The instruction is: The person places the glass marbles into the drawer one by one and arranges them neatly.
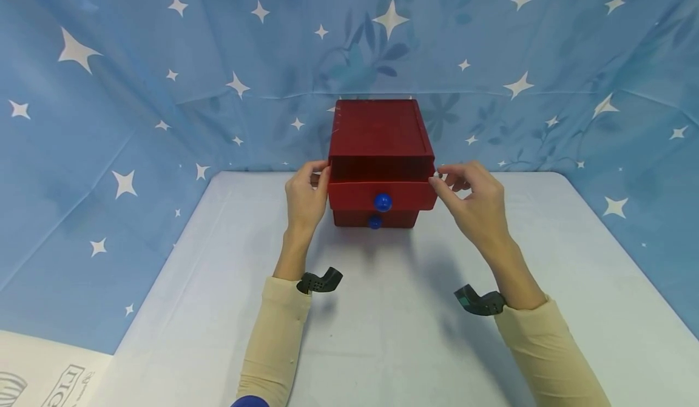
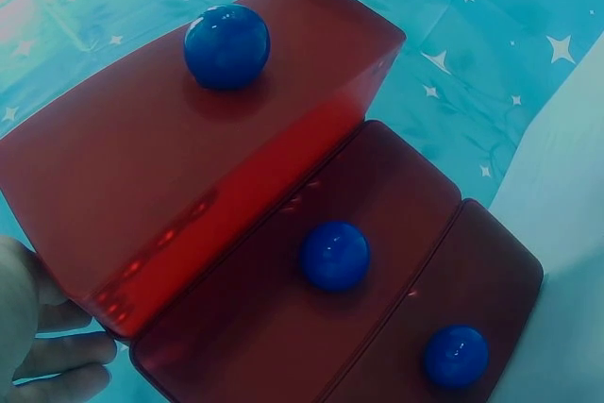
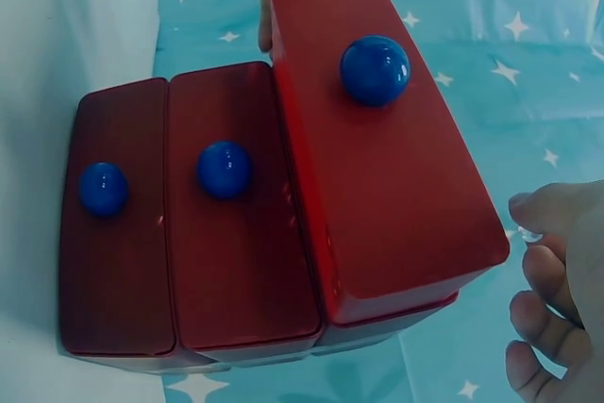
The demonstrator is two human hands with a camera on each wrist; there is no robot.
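Note:
A red drawer cabinet (image 1: 382, 127) with blue round knobs stands at the back of the table. Its top drawer (image 1: 355, 196) is pulled out, while the middle drawer (image 2: 274, 299) and bottom drawer (image 2: 491, 280) are pushed in. My left hand (image 1: 306, 196) rests against the left side of the top drawer, fingers fairly straight along it. Off the drawer's right front corner, my right hand (image 1: 474, 196) pinches a small whitish, clear-looking piece (image 3: 530, 234) between thumb and index finger; its kind is too small to tell. The other right fingers are loosely bent.
The white table (image 1: 371, 334) extends in front of the cabinet. A blue star-patterned cloth (image 1: 262, 55) hangs behind and beside it. Printed white material (image 1: 49, 370) lies at the lower left, and a blue round object (image 1: 250, 401) shows at the bottom edge by the left sleeve.

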